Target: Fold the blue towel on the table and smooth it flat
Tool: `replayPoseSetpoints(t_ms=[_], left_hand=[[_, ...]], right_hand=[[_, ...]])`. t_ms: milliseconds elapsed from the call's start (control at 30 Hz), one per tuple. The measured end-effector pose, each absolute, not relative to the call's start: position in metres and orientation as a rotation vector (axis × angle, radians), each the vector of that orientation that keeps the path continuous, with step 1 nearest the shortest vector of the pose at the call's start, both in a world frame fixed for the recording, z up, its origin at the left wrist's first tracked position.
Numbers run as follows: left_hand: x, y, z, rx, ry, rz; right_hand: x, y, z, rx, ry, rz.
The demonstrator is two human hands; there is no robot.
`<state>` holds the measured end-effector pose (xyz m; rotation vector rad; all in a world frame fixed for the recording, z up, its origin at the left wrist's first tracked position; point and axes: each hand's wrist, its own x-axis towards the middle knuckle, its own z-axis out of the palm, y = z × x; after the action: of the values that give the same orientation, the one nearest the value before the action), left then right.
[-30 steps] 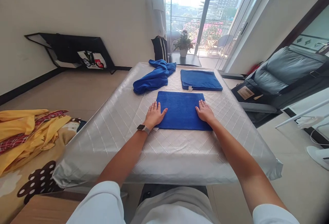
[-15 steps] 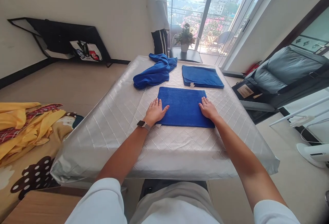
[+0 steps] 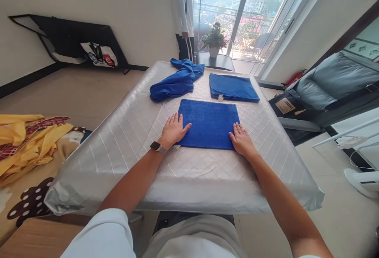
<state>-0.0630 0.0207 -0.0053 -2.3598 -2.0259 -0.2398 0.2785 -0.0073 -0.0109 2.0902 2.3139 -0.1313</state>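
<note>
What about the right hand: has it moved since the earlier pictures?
Yes: judged against the table, the right hand has shifted slightly toward the near edge, the person's side.

Blue cloth, matte in finish, lies flat as a neat rectangle on the silver table cover, longer sides running left to right, near edge straight; number of layers not discernible. A small white label protrudes at the near left corner. Position: just nearer than the folded blue stack.
</note>
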Motion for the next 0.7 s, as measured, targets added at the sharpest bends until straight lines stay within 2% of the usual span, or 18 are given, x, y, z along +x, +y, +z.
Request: replayPoseSetpoints(t_ms=[167,400,567,700], left_hand=[[-0.04,0.01,0.003,-2.448,-1.851,-0.374],[0.062,-0.009,0.007,-2.858,-1.242,-0.414],[0.119,0.018,0.001,-2.86,-1.378,-0.403],[0.108,0.028,-0.004,-2.833,-1.547,-0.35]], right_hand=[[0.274,-0.008,-0.009,2.095,2.319,-0.151],[0.277,-0.008,-0.016,2.102,2.388,-0.115],[0.278,-0.01,-0.014,2.088,2.403,-0.083],[0.276,-0.01,-0.01,2.091,2.381,-0.115]])
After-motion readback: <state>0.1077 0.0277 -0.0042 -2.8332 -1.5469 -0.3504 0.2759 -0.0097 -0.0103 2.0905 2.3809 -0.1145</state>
